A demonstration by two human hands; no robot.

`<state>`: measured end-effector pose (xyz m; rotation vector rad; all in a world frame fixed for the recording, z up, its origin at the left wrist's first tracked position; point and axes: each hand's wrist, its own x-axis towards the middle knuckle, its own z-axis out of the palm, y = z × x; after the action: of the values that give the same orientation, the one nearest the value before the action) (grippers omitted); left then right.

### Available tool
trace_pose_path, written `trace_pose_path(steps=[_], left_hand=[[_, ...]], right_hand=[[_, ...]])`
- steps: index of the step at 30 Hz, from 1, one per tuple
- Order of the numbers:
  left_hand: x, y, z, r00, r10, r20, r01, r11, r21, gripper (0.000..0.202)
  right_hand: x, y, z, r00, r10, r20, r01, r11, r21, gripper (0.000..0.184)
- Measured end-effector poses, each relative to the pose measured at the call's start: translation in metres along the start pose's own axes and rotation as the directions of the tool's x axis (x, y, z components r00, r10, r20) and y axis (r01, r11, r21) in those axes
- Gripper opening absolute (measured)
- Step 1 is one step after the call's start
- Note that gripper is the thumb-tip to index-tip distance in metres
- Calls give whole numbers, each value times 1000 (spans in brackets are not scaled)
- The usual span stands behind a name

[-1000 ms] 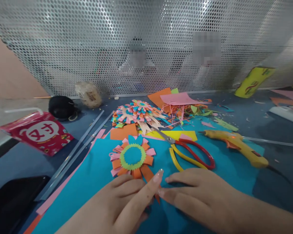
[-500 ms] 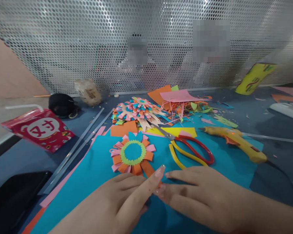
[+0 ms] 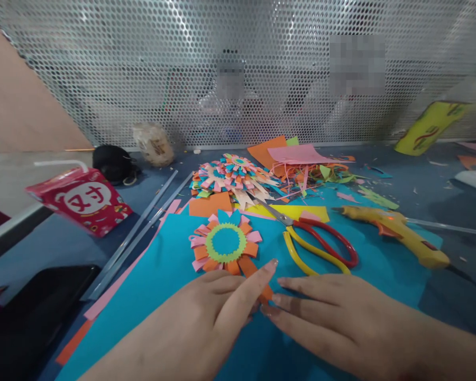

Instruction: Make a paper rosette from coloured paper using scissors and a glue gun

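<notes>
A paper flower [image 3: 244,247] with looped orange and pink petals, blue points and a green scalloped ring lies on blue paper [image 3: 162,296]. From its lower right an orange paper strip [image 3: 266,293] runs down between both hands. My left hand [image 3: 210,317] is closed over the strip, its thumb laid along it and its other fingers partly hidden beneath. At the strip's lower end, the fingertips of my right hand [image 3: 325,317] pinch it; the right thumb is mostly out of sight. Red-and-yellow-handled scissors [image 3: 321,241] lie open just beyond my right hand.
A yellow glue gun [image 3: 396,233] lies to the right, its cord trailing off. Finished rosettes [image 3: 230,172] and paper scraps [image 3: 313,174] sit at the back, before a perforated metal screen [image 3: 143,69]. Leftward are clear glue sticks [image 3: 143,230], a red drink carton [image 3: 87,198] and a black phone [image 3: 51,307].
The whole scene sits slightly further right and up as the camera view shifts. Both hands stay at the orange strip, with only slight finger movement.
</notes>
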<state>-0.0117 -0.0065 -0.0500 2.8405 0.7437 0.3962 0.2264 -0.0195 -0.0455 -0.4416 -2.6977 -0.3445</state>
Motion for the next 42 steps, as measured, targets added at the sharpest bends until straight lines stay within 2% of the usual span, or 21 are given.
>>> trace_pose_path(steps=[5, 10, 14, 19, 27, 30, 33, 37, 42], left_hand=[[0, 1, -2, 1000, -2, -24, 1, 999, -36, 61], [2, 2, -5, 999, 17, -29, -17, 1000, -17, 65], [3, 2, -4, 1000, 19, -7, -20, 999, -26, 68], [4, 2, -3, 999, 41, 14, -41, 999, 32, 67], [3, 4, -2, 998, 57, 18, -58, 996, 67, 65], [4, 4, -2, 999, 51, 19, -52, 997, 63, 64], [4, 3, -1, 999, 46, 2, -46, 997, 59, 63], [4, 2, 0, 999, 45, -21, -43, 998, 51, 61], [2, 2, 0, 1000, -14, -12, 14, 1000, 8, 60]], right_hand=[[-2, 3, 2, 999, 33, 8, -34, 997, 67, 32], [0, 4, 7, 977, 159, 143, -173, 980, 95, 39], [2, 3, 9, 988, 121, 100, -129, 988, 79, 37], [-1, 1, 10, 968, 171, 186, -192, 976, 100, 38], [2, 1, 9, 986, 116, 119, -126, 989, 77, 36], [2, 1, 8, 985, 110, 131, -121, 990, 74, 36], [2, 1, 8, 972, 167, 166, -184, 979, 88, 34], [3, 0, 8, 956, 252, 151, -271, 954, 126, 32], [5, -1, 6, 924, 319, 210, -362, 907, 215, 32]])
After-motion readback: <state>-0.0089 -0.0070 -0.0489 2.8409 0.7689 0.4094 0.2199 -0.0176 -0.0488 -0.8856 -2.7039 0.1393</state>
